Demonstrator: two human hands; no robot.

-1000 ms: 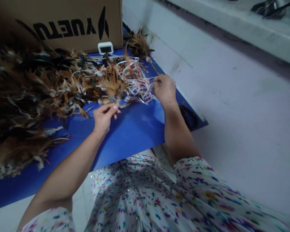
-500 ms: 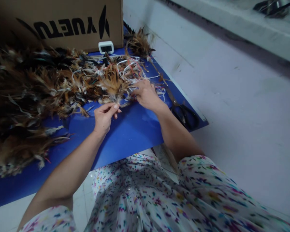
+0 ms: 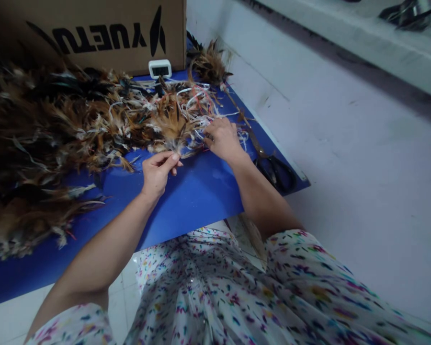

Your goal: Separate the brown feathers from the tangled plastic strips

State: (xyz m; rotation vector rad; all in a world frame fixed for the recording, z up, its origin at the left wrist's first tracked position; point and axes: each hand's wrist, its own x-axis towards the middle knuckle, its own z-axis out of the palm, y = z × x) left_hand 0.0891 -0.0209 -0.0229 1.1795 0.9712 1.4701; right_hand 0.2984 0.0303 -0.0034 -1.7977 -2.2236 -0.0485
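Note:
My left hand (image 3: pixel 158 171) pinches the base of a fanned bunch of brown feathers (image 3: pixel 173 125) between thumb and fingers, just above the blue tabletop (image 3: pixel 201 191). To its right, my right hand (image 3: pixel 222 136) reaches into a tangle of white and red strings (image 3: pixel 197 98). Its fingers are curled downward, and their tips are partly hidden, so whether they grip a string does not show. Many loose brown and black feathers (image 3: pixel 68 120) are heaped to the left of both hands.
Black-handled scissors (image 3: pixel 275 170) lie near the table's right corner. At the back stand a cardboard box (image 3: pixel 104 21) and a small white digital device (image 3: pixel 160 69). Another feather bunch (image 3: pixel 210 64) rests by the pale wall (image 3: pixel 345 143). A ledge (image 3: pixel 391 52) runs along the upper right.
My right hand has shifted slightly right, and its fingers have drawn closer together. The left hand keeps its pinch on the feathers. The whole view has moved a little.

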